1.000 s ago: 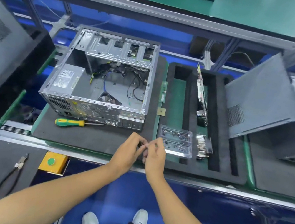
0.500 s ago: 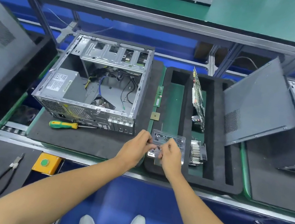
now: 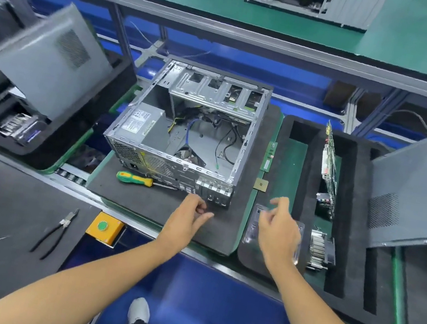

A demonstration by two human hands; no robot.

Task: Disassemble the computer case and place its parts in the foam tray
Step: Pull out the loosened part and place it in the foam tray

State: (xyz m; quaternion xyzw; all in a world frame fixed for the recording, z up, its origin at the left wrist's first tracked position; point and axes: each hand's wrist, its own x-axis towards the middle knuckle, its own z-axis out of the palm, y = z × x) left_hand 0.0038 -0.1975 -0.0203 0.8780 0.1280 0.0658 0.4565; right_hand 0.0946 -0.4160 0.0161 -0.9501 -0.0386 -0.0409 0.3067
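The open computer case (image 3: 183, 134) lies on a black foam mat (image 3: 143, 201), with cables and a power supply inside. To its right is the black foam tray (image 3: 348, 227), which holds an upright motherboard (image 3: 330, 164), a heatsink (image 3: 319, 247) and a clear plastic box (image 3: 251, 230). My right hand (image 3: 278, 226) hovers over that box with relaxed fingers and holds nothing. My left hand (image 3: 189, 214) is in front of the case, loosely curled, with nothing visible in it. A memory stick (image 3: 269, 157) and a processor chip (image 3: 260, 184) lie at the tray's left edge.
A green-and-yellow screwdriver (image 3: 134, 178) lies against the case front. The grey side panel (image 3: 423, 185) leans at the right, another panel (image 3: 51, 58) at the left. Pliers (image 3: 56, 231) and a yellow button box (image 3: 104, 227) are at the near left.
My hands were together over the clear plastic box; now they have parted, the left hand moving left to the mat. The box lies in the tray.
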